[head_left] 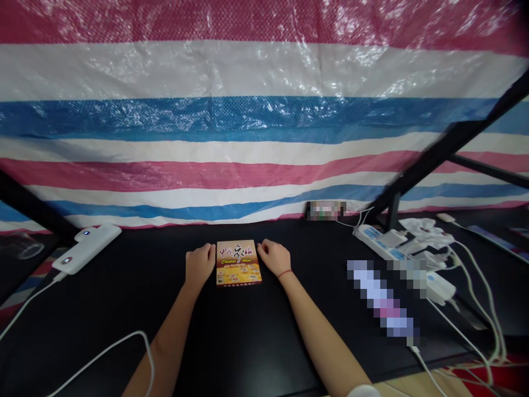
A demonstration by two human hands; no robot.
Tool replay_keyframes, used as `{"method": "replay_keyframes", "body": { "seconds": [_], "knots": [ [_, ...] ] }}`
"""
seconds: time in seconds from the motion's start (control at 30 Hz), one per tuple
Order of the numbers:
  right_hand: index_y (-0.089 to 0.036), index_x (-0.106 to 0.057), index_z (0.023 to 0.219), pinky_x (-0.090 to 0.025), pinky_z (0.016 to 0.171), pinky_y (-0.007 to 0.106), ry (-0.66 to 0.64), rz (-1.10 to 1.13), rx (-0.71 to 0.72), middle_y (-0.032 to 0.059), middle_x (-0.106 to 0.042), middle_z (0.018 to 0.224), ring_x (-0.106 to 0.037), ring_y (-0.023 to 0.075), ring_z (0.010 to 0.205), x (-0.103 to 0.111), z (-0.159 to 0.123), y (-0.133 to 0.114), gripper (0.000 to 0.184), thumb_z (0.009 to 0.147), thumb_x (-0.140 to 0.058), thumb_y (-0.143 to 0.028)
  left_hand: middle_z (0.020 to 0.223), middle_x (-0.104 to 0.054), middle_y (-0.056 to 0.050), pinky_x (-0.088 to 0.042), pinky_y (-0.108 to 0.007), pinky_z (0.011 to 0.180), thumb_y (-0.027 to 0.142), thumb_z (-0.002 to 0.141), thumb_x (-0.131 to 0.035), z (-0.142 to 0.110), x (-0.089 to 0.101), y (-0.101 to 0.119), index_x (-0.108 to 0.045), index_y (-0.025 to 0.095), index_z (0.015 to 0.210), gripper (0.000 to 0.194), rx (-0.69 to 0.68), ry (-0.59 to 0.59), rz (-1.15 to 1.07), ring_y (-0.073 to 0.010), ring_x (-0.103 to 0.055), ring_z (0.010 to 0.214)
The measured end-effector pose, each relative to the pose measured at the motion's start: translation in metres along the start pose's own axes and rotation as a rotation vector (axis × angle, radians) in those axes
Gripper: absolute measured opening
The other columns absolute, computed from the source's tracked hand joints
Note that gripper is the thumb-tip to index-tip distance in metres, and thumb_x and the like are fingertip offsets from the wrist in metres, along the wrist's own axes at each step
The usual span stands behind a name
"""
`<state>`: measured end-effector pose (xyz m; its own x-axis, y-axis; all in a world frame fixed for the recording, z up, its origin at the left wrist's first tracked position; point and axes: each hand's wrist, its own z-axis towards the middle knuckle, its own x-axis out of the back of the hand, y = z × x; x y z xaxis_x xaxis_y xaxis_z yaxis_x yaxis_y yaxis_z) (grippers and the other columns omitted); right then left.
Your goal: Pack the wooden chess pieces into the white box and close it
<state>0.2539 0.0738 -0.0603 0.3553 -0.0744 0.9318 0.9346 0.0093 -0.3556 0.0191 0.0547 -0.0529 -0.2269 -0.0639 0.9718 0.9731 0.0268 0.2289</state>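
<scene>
A Chinese chess box (238,264) lies flat on the black table (243,336), its printed cover facing up and its lettering upright to me. My left hand (200,264) rests at the box's left side, fingers curled into a loose fist with the thumb close to the box edge. On the opposite side, near the upper right corner, my right hand (276,257) is likewise closed, a thin red cord around its wrist. I see nothing held in either hand. Whether the thumbs touch the box I cannot tell.
A white power strip (378,241) with chargers and tangled cables lies at right, beside a blurred-out phone-like object (382,300). Another blurred device (325,210) leans at the back. A white device (87,249) with a cable lies left. Striped plastic sheeting (231,118) hangs behind.
</scene>
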Motion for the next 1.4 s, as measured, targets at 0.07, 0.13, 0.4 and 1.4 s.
{"method": "replay_keyframes", "body": {
  "seconds": [0.07, 0.13, 0.4, 1.4],
  "knots": [
    [-0.02, -0.057, 0.066, -0.019, 0.051, 0.023, 0.003, 0.001, 0.001, -0.0019, -0.062, 0.067, -0.052, 0.01, 0.06, 0.0, -0.0001, -0.0002, 0.029, 0.09, -0.05, -0.035, 0.077, -0.069, -0.004, -0.03, -0.03, 0.071, 0.033, 0.098, -0.03, -0.0003, 0.0005, 0.0002, -0.058, 0.02, 0.08, 0.036, 0.0, -0.001, -0.002, -0.0209, -0.065, 0.084],
    [-0.02, -0.056, 0.066, -0.019, 0.051, 0.023, 0.006, 0.003, 0.003, -0.002, -0.062, 0.067, -0.052, 0.01, 0.06, -0.0001, -0.0003, -0.0003, 0.029, 0.09, -0.05, -0.035, 0.078, -0.069, -0.004, -0.03, -0.03, 0.071, 0.033, 0.098, -0.03, -0.0004, 0.0005, 0.0001, -0.059, 0.02, 0.08, 0.036, -0.001, -0.001, -0.004, -0.0209, -0.065, 0.084],
    [-0.02, -0.056, 0.065, -0.02, 0.051, 0.022, 0.007, 0.007, 0.008, -0.0019, -0.062, 0.067, -0.053, 0.0101, 0.061, 0.0011, -0.0006, -0.0004, 0.029, 0.09, -0.05, -0.035, 0.078, -0.07, -0.005, -0.031, -0.03, 0.071, 0.033, 0.098, -0.029, 0.0003, -0.0012, -0.0007, -0.06, 0.02, 0.082, 0.037, -0.004, 0.004, -0.013, -0.0218, -0.065, 0.084],
    [-0.021, -0.058, 0.068, -0.02, 0.052, 0.023, -0.012, -0.003, 0.002, -0.0007, -0.063, 0.069, -0.053, 0.0109, 0.062, 0.0019, -0.001, -0.0014, 0.028, 0.091, -0.05, -0.034, 0.078, -0.07, -0.005, -0.032, -0.03, 0.072, 0.033, 0.098, -0.029, -0.0002, -0.0015, -0.0007, -0.058, 0.02, 0.076, 0.038, 0.003, 0.014, -0.023, -0.0213, -0.065, 0.084]
  ]
}}
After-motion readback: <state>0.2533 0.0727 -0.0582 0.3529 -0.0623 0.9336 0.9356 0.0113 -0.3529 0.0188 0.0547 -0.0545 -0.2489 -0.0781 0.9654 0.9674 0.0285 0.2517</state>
